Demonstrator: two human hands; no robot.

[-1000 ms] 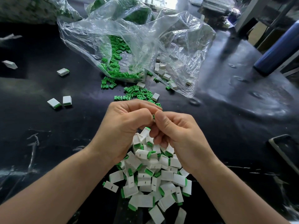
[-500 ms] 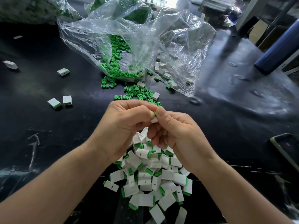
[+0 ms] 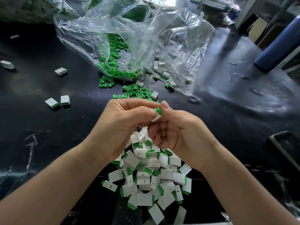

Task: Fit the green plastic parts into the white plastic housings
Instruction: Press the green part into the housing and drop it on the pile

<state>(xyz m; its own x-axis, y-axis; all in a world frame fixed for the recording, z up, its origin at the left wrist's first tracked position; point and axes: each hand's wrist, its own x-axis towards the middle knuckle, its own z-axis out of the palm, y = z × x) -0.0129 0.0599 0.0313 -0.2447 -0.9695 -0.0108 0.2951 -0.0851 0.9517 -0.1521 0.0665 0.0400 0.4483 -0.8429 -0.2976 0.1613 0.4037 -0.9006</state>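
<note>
The green part [image 3: 158, 110] sits half-seated in the white housing [image 3: 156, 118] pinched in my left hand [image 3: 120, 127], my right hand [image 3: 178, 132] clamped thumb-and-finger on it above the finished pile [image 3: 151, 176]: insertion under way, I judge, needing a square final push.

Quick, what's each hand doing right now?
Left hand: pinches a small white plastic housing.
Right hand: pinches the green plastic part at its opening.

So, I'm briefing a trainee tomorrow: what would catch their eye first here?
Mid-frame, the left hand pinches a white housing while the right hand pinches the green part at its top. Under them lies a heap of assembled pieces; beyond, a clear bag spills loose green parts.
</note>
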